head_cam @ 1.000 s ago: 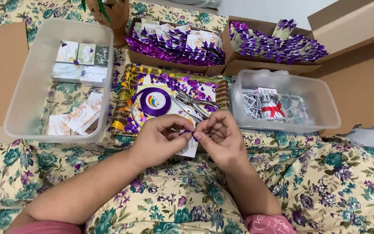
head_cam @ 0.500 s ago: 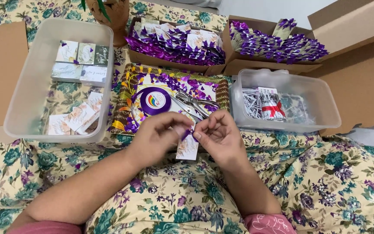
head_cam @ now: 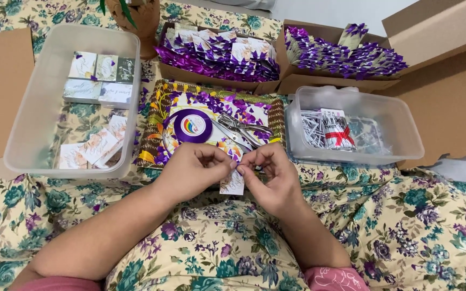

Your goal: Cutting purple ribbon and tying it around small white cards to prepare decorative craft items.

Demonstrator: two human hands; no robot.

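Note:
My left hand (head_cam: 192, 173) and my right hand (head_cam: 272, 178) meet over my lap, fingertips pinched together on a small white printed card (head_cam: 232, 185) that hangs below them. A bit of purple ribbon shows between the fingertips at the card's top. Just beyond my hands lies a colourful patterned tray (head_cam: 155, 124) holding a roll of purple ribbon (head_cam: 193, 125), a metal hole punch or scissors (head_cam: 241, 128) and purple ribbon scraps.
A clear plastic bin (head_cam: 39, 108) at the left holds printed cards. Another clear bin (head_cam: 405, 129) at the right holds small wrapped items. Two cardboard boxes (head_cam: 217, 83) (head_cam: 308, 83) behind are full of purple-ribboned packets. Flat cardboard lies at both sides on floral cloth.
The card has dropped from between my fingers to hang below them. My hands have stayed in the same place, fingertips working at the card's top.

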